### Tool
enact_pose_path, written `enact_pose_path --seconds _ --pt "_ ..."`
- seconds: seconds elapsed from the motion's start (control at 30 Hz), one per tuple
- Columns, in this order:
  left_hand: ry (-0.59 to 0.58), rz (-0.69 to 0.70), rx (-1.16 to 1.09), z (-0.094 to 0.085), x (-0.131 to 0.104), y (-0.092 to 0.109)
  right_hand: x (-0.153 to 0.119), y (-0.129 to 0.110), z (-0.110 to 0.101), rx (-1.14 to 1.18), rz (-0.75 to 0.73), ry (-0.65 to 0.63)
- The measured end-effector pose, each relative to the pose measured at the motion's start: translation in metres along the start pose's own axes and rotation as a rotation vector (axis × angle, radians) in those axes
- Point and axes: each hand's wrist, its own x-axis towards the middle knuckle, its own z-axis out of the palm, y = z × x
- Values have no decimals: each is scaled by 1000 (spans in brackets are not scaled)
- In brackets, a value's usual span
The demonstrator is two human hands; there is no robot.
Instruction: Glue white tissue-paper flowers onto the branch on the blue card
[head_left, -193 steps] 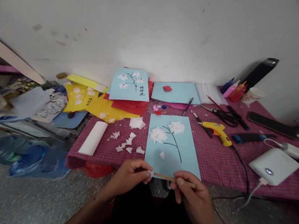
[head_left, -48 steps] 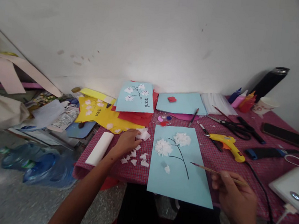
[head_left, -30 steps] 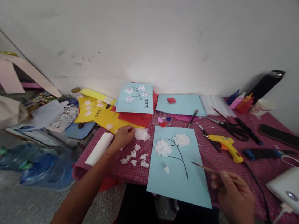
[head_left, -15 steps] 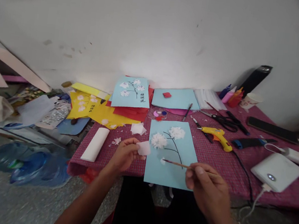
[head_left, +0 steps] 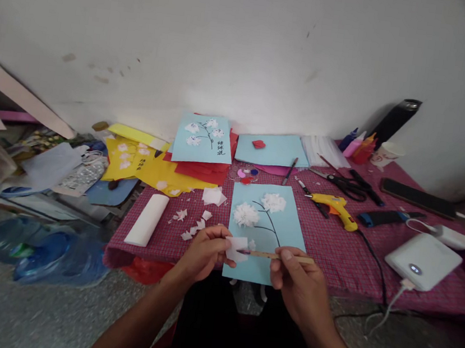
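A small white paper piece (head_left: 237, 248) is pinched in my left hand (head_left: 208, 252), over the left edge of a light blue sheet (head_left: 261, 268). My right hand (head_left: 297, 272) grips a thin wooden brush (head_left: 265, 255), whose dark tip meets the paper piece. Two white paper flowers, one at the left (head_left: 246, 214) and one higher up (head_left: 273, 203), sit on the blue sheet beside dark drawn stems. The paper piece and the brush hide part of the sheet.
On the checkered tablecloth (head_left: 331, 265) lie a white roll (head_left: 147, 220), paper scraps (head_left: 194, 228), a yellow glue gun (head_left: 336, 206), black scissors (head_left: 343, 185) and a white power bank (head_left: 423, 261). Finished cards (head_left: 201, 153) and glue bottles (head_left: 363, 147) are at the back.
The brush tip has moved up and left from the blue sheet to the white paper piece. My left hand has moved right and down, over the sheet's edge, uncovering scraps.
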Motion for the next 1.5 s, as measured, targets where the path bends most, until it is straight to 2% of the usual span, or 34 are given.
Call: enact_pose_path --seconds 0.23,0.57,0.8,1.0,1.2,1.5 --pt "-9 -32 -34 1 0 -3 2 4 -2 43 47 14" --pt "-4 -29 -58 3 -2 -2 3 6 -3 42 41 42" --pt "-14 -24 -3 6 -4 -7 3 5 -3 44 46 53" --pt "-4 -10 -24 1 -2 -20 2 10 -4 5 -7 39" --pt "62 13 14 8 -4 -19 -1 17 -10 -121 -121 40" --pt "29 51 124 6 -6 -22 -3 18 -13 -256 -161 56"
